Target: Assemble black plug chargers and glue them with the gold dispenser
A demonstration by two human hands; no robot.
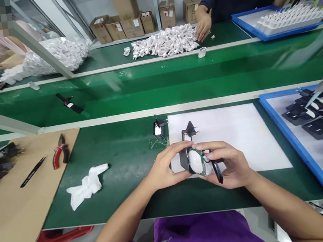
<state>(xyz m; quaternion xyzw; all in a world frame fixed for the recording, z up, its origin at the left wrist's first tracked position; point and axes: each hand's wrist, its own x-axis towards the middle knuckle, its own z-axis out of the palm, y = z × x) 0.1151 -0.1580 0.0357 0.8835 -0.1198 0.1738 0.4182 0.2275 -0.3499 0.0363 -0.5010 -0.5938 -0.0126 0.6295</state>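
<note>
Holding an opened black plastic device [184,162] between left hand [168,170] and right hand [232,163], over the near part of a flat white rectangular sheet [242,137] on the dark green tabletop [129,149]. Judging by the exposed green circuit board [201,153], the rounded white lump [196,161] and the thin dark and reddish wires [206,153], apparently at the stage of handling or arranging inner parts, with the casing not closed. For the next move, seems to call for a steady hold on the left and small finger adjustments on the right, without pinching or tugging the wires. On the left, curled partway round the outer side of the casing, thumb low and fingertips at the upper edge, in firm-looking contact. On the right, curved round the wired side and a slim black strip-like part [217,172], fingers across the top; cannot tell how hard, nor where exactly the thumb presses. Squarely in the gap between both palms, then, with the white lump facing up. Just beyond the fingertips, a small black pronged piece [191,128]; cannot tell whether joined to the device. Well to the right, a blue-rimmed tray [313,172] of similar black parts [313,113].
</note>
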